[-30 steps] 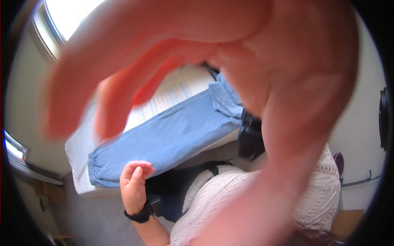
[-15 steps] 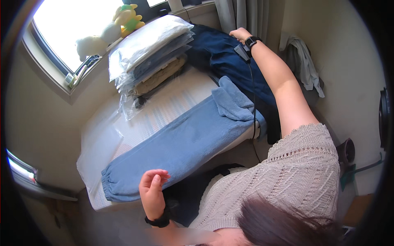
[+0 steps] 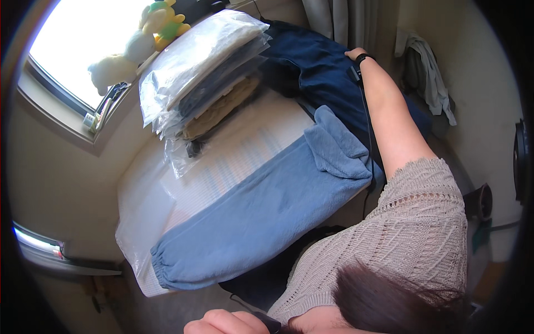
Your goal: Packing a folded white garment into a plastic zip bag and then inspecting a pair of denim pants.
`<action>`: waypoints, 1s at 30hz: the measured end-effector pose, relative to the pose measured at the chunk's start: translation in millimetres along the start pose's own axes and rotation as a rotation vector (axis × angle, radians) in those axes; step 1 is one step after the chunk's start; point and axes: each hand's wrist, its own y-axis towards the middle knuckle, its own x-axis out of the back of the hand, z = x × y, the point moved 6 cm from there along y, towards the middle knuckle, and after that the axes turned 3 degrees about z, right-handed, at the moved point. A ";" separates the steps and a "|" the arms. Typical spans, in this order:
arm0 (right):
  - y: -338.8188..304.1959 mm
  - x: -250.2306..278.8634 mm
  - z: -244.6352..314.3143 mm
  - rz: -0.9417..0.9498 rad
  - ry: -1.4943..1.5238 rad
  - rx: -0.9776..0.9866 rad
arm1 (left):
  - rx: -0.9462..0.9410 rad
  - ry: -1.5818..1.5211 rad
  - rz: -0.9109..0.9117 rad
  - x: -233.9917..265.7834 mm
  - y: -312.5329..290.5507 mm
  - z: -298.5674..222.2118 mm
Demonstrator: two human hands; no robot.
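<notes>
A fleecy light blue garment [image 3: 256,211] lies folded into a long strip, its gathered elastic cuff at the near left and its far right end turned over. My right arm stretches to the far right, where my right hand [image 3: 356,54] is closed on the far edge of a dark blue garment [image 3: 328,69]; its fingertips are partly hidden. At the bottom edge my left hand [image 3: 225,323] has curled fingers, cut off by the frame. A dark object beside it and whatever it may hold are unclear.
A stack of clothes in clear plastic bags [image 3: 203,67] stands at the back of the pale striped padded surface [image 3: 250,150]. A clear plastic bag [image 3: 144,217] lies at the left. Plush toys [image 3: 114,69] sit by the window; a grey cloth [image 3: 428,78] hangs at the right.
My left hand has dropped toward the bottom edge, away from the light blue garment. My right hand has shifted slightly right along the dark blue garment. The view has shifted a little.
</notes>
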 end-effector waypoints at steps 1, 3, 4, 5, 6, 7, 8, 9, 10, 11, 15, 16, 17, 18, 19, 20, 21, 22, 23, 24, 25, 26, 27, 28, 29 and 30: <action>4.7 0.5 -2.5 0.022 0.005 0.014 | 0.000 -0.007 0.000 2.2 3.2 0.8; -1.2 -5.2 0.3 0.006 0.006 0.018 | 0.040 0.017 0.088 4.2 10.4 7.2; -7.1 -6.5 3.1 -0.016 0.011 0.024 | 0.043 0.017 0.085 6.5 10.6 9.8; -13.4 3.6 0.3 -0.030 0.012 0.013 | 0.031 -0.008 0.106 6.0 9.3 10.8; -20.1 8.0 -0.8 -0.036 -0.007 -0.027 | 0.020 -0.029 0.122 6.9 9.2 12.7; -27.5 12.1 -0.6 -0.042 -0.025 -0.067 | 0.022 -0.034 0.133 10.9 12.2 14.1; -39.1 17.9 4.2 -0.051 -0.020 -0.075 | 0.056 -0.057 0.244 11.2 14.7 14.7; -52.0 22.5 12.4 -0.111 -0.028 -0.067 | 0.092 -0.077 0.348 9.0 15.2 15.8; -59.2 25.9 16.7 -0.171 -0.035 -0.059 | 0.097 -0.078 0.352 6.1 14.7 15.9; -59.3 28.0 17.6 -0.228 -0.021 -0.021 | 0.097 -0.066 0.262 4.9 14.7 16.9; -70.2 45.6 25.2 -0.425 0.047 0.068 | 0.001 0.069 0.142 0.3 9.5 18.9; -74.4 52.7 28.2 -0.485 0.141 0.128 | 0.002 0.070 0.145 -2.1 7.7 18.4; -77.6 59.6 28.2 -0.546 0.236 0.185 | 0.008 0.069 0.132 -3.0 5.7 16.8; -76.0 64.6 24.7 -0.550 0.238 0.180 | 0.015 0.067 0.119 -3.3 4.5 15.7; -76.2 74.8 24.8 -0.583 0.352 0.300 | 0.016 0.065 0.126 0.2 7.0 14.9; -79.6 84.6 27.1 -0.613 0.464 0.422 | 0.039 0.038 0.251 0.6 10.6 14.7; -82.9 93.3 28.2 -0.650 0.520 0.493 | 0.063 0.009 0.377 -2.8 10.6 14.5; -85.1 99.0 25.7 -0.657 0.519 0.490 | 0.062 0.005 0.383 -8.1 6.8 13.1; -99.9 107.3 30.4 -0.679 0.634 0.549 | 0.077 0.003 0.235 -6.2 4.4 14.4; -119.7 117.9 36.0 -0.700 0.752 0.608 | 0.091 0.003 0.089 -1.8 1.8 15.6; -144.4 128.8 44.5 -0.680 0.872 0.661 | 0.089 0.003 0.089 3.0 4.2 14.0; -149.5 142.5 41.5 -0.693 0.867 0.664 | 0.092 0.010 0.307 -0.3 8.4 11.2; -151.7 151.8 38.5 -0.683 0.981 0.713 | 0.094 0.020 0.521 -4.5 7.7 10.4; -154.2 160.2 36.2 -0.670 1.096 0.762 | 0.090 0.013 0.525 -2.5 7.7 10.6; -158.8 166.8 36.2 -0.676 1.180 0.807 | 0.057 0.001 0.568 -3.0 6.6 9.8; -163.8 173.3 35.6 -0.681 1.177 0.811 | 0.024 -0.009 0.611 -4.1 4.0 8.5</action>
